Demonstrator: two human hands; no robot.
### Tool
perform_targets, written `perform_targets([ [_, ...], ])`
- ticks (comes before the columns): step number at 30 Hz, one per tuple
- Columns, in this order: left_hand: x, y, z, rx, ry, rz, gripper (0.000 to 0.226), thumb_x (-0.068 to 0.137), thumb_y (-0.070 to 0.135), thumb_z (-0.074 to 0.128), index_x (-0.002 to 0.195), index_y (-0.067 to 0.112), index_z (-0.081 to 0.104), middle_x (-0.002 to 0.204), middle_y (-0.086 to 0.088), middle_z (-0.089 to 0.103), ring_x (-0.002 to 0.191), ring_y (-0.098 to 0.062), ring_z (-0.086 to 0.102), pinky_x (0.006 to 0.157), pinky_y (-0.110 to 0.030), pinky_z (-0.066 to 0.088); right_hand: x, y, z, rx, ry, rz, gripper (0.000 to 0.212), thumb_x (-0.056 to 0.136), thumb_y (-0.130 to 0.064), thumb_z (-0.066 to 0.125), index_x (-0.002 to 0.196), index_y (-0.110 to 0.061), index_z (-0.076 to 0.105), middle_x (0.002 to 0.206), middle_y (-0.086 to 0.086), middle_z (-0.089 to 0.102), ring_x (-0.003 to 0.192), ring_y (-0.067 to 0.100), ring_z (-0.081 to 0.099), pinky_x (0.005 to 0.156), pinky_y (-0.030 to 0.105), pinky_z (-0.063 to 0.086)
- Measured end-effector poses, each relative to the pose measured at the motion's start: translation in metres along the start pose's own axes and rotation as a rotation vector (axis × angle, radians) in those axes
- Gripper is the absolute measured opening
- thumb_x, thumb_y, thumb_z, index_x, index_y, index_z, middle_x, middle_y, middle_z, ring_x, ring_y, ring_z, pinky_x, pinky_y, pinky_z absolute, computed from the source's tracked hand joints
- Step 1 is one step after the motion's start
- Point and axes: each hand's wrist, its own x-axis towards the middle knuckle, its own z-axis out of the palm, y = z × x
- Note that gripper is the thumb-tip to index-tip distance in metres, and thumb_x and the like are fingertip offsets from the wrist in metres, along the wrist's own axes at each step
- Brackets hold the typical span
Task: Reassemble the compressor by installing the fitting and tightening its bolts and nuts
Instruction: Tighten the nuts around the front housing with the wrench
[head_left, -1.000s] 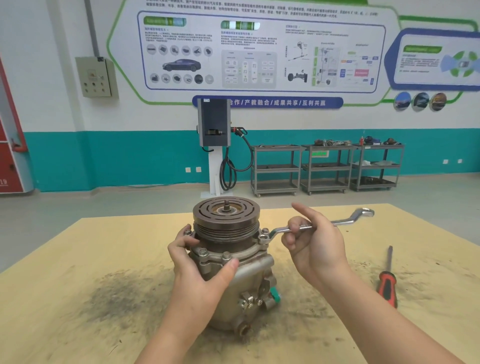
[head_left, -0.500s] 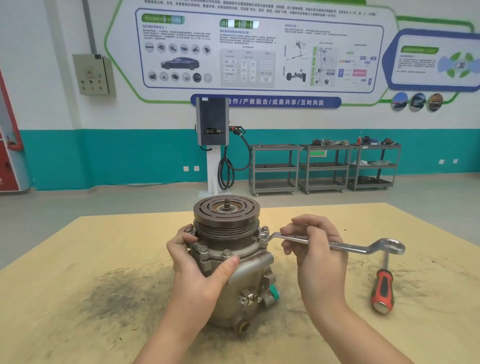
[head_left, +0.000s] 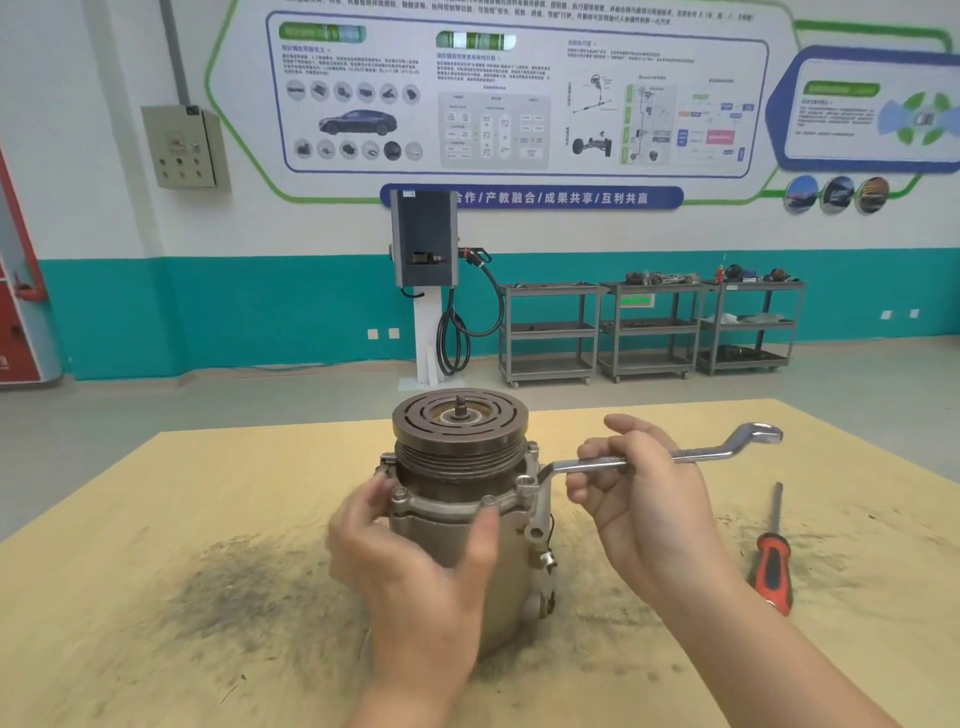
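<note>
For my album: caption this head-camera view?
Left hand steadies compressor; right hand holds wrench.

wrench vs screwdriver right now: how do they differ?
The wrench is gripped by the right hand, its ring end set on a bolt of the compressor; the screwdriver lies untouched on the table. The wrench is bare metal and cranked; the screwdriver is straight with a red-and-black handle. Both are right of the compressor.

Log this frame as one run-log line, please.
stage: tightening flange bolt | right hand: grips wrench, ring end on bolt | left hand: holds compressor | screwdriver: on table
</note>
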Motion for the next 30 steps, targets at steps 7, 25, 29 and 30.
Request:
perform_targets([
  [7,0.044,-0.03,-0.029,-0.152,-0.452,-0.362,0.097,0.049,0.075,0.065,0.135,0.045,0.032,0.13,0.028,0.044,0.121,0.004,0.046,0.104,-0.03,0.04,0.011,-0.001,-0.003,0.034,-0.05,0.044,0.016,0.098,0.0,0.037,0.1,-0.009,0.049,0.053,0.004,0.056,0.041,0.016,0.05,0.04,0.024,0.043],
  [25,0.048,-0.036,-0.032,-0.196,-0.552,-0.283,0.075,0.039,0.08,0.078,0.107,0.068,0.048,0.114,0.027,0.065,0.107,0.003,0.061,0.093,-0.031,0.047,-0.038,0.031,-0.002,-0.386,-0.113,-0.761,0.017,0.091,-0.028,0.053,0.087,-0.044,0.056,0.072,-0.004,0.069,0.057,0.011,0.063,0.059,0.016,0.05],
  [29,0.047,-0.035,-0.032,-0.186,-0.554,-0.271,0.073,0.044,0.076,0.08,0.109,0.062,0.05,0.115,0.022,0.066,0.11,-0.001,0.061,0.098,-0.038,0.047,-0.042,0.038,0.006,-0.593,-0.153,-0.908,0.016,0.095,-0.033,0.046,0.093,-0.049,0.05,0.079,-0.012,0.064,0.061,0.004,0.059,0.056,0.013,0.046],
  [30,0.047,-0.035,-0.032,-0.18,-0.554,-0.269,0.072,0.045,0.075,0.08,0.109,0.062,0.05,0.115,0.022,0.066,0.11,-0.002,0.061,0.098,-0.038,0.047,-0.043,0.039,0.008,-0.653,-0.164,-0.938,0.014,0.097,-0.036,0.044,0.093,-0.049,0.047,0.08,-0.011,0.061,0.06,0.003,0.057,0.055,0.012,0.044],
])
